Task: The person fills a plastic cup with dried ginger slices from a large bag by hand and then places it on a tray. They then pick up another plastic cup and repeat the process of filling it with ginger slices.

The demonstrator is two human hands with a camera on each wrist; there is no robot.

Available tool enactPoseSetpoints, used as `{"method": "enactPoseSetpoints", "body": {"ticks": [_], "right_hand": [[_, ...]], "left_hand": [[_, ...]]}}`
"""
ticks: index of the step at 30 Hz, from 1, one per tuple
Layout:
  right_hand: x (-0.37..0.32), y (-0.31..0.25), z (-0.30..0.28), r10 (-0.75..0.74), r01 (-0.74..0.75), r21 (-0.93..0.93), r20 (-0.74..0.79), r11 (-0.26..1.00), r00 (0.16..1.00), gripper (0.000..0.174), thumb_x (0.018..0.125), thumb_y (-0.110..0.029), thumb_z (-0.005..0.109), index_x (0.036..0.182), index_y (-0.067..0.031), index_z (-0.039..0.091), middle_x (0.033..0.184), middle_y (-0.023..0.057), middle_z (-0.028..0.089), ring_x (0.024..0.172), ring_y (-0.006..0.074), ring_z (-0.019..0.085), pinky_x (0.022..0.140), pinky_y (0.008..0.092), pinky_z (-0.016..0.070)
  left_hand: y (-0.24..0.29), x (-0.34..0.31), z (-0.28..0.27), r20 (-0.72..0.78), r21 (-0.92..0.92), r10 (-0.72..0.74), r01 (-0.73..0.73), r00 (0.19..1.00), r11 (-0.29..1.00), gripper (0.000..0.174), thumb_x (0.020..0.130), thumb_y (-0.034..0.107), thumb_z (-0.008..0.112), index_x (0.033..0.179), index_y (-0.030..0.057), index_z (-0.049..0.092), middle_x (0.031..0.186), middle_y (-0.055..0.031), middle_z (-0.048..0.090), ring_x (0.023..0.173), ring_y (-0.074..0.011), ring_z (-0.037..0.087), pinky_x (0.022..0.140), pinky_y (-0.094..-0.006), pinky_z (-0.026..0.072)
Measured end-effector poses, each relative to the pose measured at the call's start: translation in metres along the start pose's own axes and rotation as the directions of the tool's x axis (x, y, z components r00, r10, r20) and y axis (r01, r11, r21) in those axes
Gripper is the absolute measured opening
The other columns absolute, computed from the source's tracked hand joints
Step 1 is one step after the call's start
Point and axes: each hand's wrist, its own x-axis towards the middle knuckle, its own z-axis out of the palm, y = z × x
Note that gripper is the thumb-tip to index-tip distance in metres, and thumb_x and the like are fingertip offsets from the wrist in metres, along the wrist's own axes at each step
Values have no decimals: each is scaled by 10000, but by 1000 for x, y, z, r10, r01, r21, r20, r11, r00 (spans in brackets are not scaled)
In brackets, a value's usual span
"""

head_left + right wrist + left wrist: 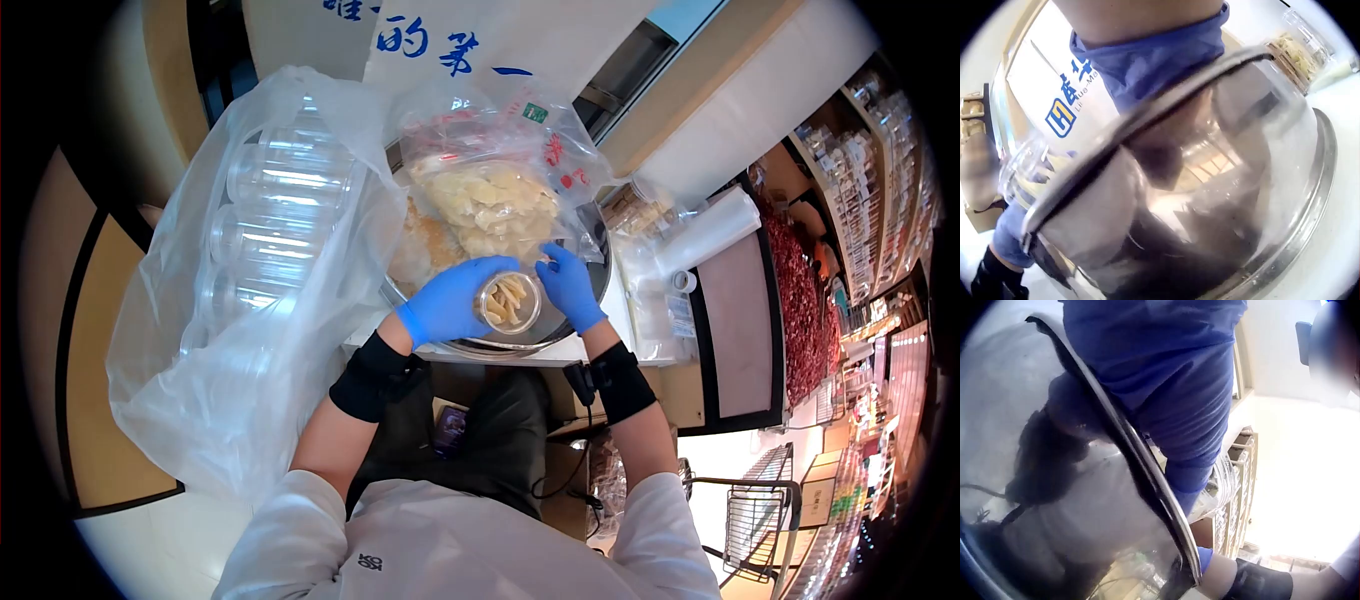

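My blue-gloved left hand (460, 300) grips a clear round jar (537, 300) over the near side of a wide metal bowl (500, 350). Pale yellow slices (508, 300) fill part of the jar, whose open mouth faces up. Just right of the jar, my blue-gloved right hand (570, 288) reaches over the bowl, thumb and forefinger apart, and no slice shows between them. Behind both hands, a clear bag (570, 150) of pale flat slices lies in the bowl. The shiny bowl wall (1210, 206) hides the right fingers in the right wrist view.
At the left stands a large translucent bag (150, 330) of stacked clear jars (285, 185). Right of the bowl lie a white plastic roll (710, 235) and a packed container (635, 210). A white panel with blue writing (440, 40) rises behind; a wire cart (755, 520) stands lower right.
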Motion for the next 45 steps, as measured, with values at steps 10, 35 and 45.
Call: {"method": "enactPoseSetpoints", "body": {"ticks": [10,35,45], "right_hand": [[-4,3,24,-273,300,-176,162,937,948,384,783,-215,711,1117,-43,629,1068,191,644,990,358,613,870,420,485],[8,8,34,-81,72,-204,-37,976,996,491,703,-262,782,1103,-33,610,1111,202,585,1018,353,589,911,426,478],[10,2,27,-136,147,-295,56,944,989,441,692,-260,785,1032,-20,639,1072,203,601,1021,359,586,900,421,483]], "left_hand": [[4,-6,6,-155,-10,25,-27,988,1000,478,679,136,794,1080,81,539,1338,-167,519,1220,-331,525,1009,-367,425],[12,-21,9,-277,272,98,-20,956,962,329,651,115,862,722,75,544,1461,-157,407,1318,-337,438,1020,-472,404],[0,-23,12,-359,214,85,-7,930,977,323,659,103,855,748,85,545,1450,-164,407,1321,-340,424,1050,-439,375]]}}
